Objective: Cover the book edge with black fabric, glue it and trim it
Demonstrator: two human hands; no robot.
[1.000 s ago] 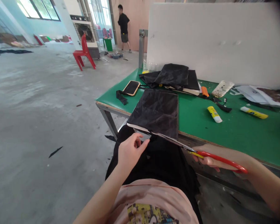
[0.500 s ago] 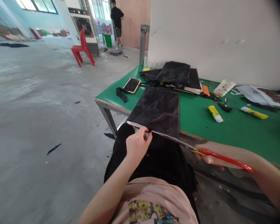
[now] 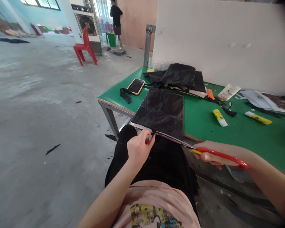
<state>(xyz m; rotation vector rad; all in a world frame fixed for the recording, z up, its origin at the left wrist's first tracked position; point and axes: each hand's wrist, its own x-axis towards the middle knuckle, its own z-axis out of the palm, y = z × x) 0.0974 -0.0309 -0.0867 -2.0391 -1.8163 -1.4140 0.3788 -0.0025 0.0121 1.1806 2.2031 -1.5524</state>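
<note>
A black sheet of thin, creased fabric [image 3: 162, 109] with a pale backing showing along its near edge lies over the front of the green table [image 3: 199, 126]. My left hand [image 3: 140, 147] is closed at that near edge, pinching a dark strip of the fabric between thumb and fingers. Red-handled scissors [image 3: 218, 154] are gripped in my right hand [image 3: 210, 155], at the table's front edge. Their long blades run leftward along the sheet's near edge and reach close to my left fingertips.
Behind the sheet lies a pile of black fabric [image 3: 180, 76], with a phone [image 3: 136, 86] to its left. Two glue sticks, one nearer [image 3: 219, 117] and one farther right [image 3: 258, 118], rest on the table. A red chair [image 3: 85, 47] and a person [image 3: 116, 19] stand across the floor.
My right hand and the scissors have shifted slightly left, the blades sliding further along the sheet's near edge. My left hand keeps its pinch in nearly the same place.
</note>
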